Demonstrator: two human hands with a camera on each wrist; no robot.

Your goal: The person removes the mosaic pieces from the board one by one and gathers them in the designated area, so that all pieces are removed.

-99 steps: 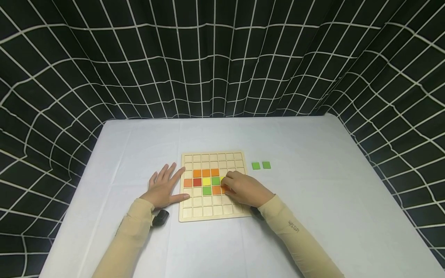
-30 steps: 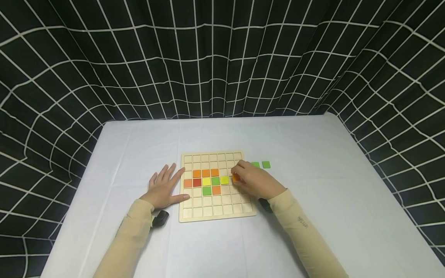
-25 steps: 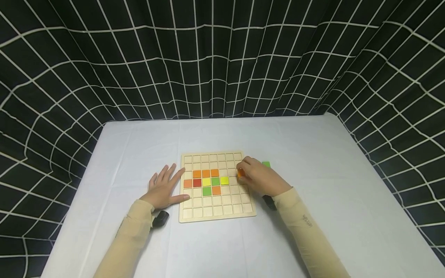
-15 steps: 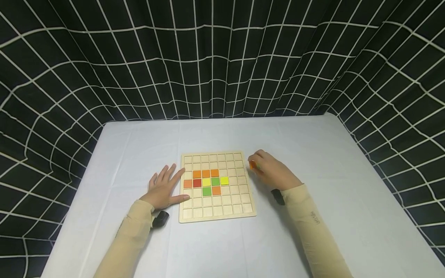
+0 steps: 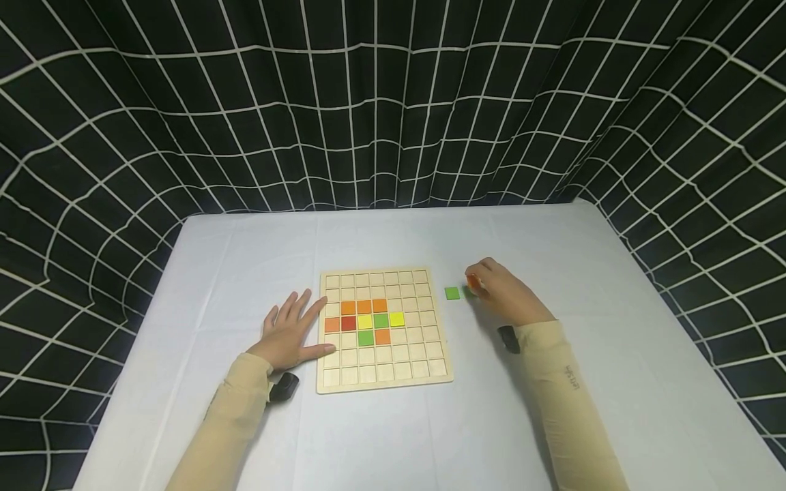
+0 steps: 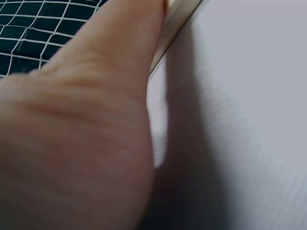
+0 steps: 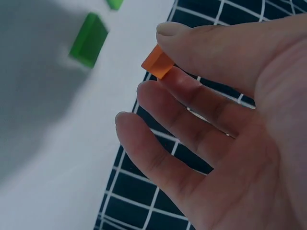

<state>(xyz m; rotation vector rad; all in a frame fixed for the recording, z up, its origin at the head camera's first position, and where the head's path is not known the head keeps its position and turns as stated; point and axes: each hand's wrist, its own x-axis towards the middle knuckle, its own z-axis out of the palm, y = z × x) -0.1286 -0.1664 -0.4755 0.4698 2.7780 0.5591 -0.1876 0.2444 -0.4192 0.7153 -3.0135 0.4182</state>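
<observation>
My right hand (image 5: 506, 293) pinches an orange square tile (image 7: 157, 62) between thumb and index finger, held above the table to the right of the board. Below it on the cloth, one green tile (image 5: 452, 293) shows whole, and a second green tile (image 5: 467, 291) is mostly covered by the hand. My left hand (image 5: 288, 337) lies with fingers spread at the left edge of the wooden grid board (image 5: 384, 373), thumb and index fingertips touching its rim. Orange, red, green and yellow tiles sit in the board's middle rows, among them a yellow tile (image 5: 396, 319) at the right.
A white cloth covers the table (image 5: 528, 423). Behind and along both sides hangs a black curtain (image 5: 381, 109) with white grid lines. A dark wrist device (image 5: 284, 387) sits at the left wrist, another device (image 5: 508, 339) at the right.
My right hand has taken the orange tile from the row below the yellow tile, leaving a bare cell, and carried it right, past the board's edge. The left hand stays put.
</observation>
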